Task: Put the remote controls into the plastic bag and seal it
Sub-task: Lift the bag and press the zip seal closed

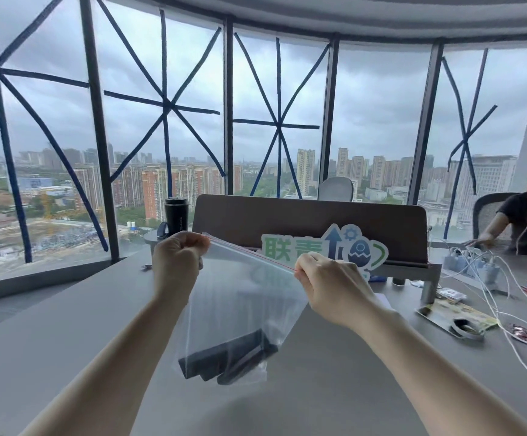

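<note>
Plastic bag [240,297] held up above desk [67,335], near its middle. Left hand [178,258] pinches one end of bag mouth, fingers closed on it; right hand [328,280] pinches other end, fingertips hidden behind hand. Remote controls [227,360] lie dark at bag bottom, overlapping, count hard to make out. Whether red-lined seal strip is pressed shut, cannot tell.

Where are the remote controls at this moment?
In the head view, the remote controls lie at the bottom of the clear plastic bag, low centre, held above the grey table between the left hand and right hand.
</note>
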A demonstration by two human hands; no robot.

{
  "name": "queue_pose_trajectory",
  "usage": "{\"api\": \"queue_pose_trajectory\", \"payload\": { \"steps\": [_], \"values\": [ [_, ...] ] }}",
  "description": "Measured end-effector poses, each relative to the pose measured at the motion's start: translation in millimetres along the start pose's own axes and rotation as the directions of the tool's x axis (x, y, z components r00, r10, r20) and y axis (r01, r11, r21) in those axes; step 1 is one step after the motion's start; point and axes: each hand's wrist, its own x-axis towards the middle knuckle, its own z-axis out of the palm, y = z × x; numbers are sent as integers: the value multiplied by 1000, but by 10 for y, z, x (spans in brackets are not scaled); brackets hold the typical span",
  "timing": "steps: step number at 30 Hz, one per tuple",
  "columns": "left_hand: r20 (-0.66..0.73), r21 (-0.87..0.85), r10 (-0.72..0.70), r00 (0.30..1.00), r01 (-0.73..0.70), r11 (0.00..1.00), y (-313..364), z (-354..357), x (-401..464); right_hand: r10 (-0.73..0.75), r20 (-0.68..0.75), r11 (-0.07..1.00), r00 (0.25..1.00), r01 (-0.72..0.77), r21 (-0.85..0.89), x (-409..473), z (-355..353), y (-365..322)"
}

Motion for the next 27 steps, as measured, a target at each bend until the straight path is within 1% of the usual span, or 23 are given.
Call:
{"api": "queue_pose_trajectory", "payload": {
  "steps": [4,7,10,14,18,21,24,27],
  "values": [
    [-11,-37,-18,1000,17,999,-11,-65,3,-7,6,1000,1000,7,-1,-37,0,5],
    [-12,-61,-25,1000,24,998,-18,-94,10,-15,-16,1000,1000,15,6,-41,-44,6],
    [12,-78,-46,999,46,996,-28,-116,25,-1,-57,999,998,4,50,-21,-117,10],
    [93,-60,-71,993,77,995,-134,-187,101,36,-145,986,989,-11,165,82,-78,39],
    [126,-5,-139,982,140,990,-454,-211,344,89,-171,967,981,-44,250,467,293,128],
    [119,-40,-180,976,186,982,-642,-208,705,185,-189,935,964,-113,336,915,632,132],
    [104,-79,-169,980,177,981,-713,-216,1156,257,-201,895,945,-154,419,1324,863,72],
    [86,-123,-136,987,146,982,-821,-315,1537,280,-213,851,936,-139,506,1577,1053,-30]
  ]
}}
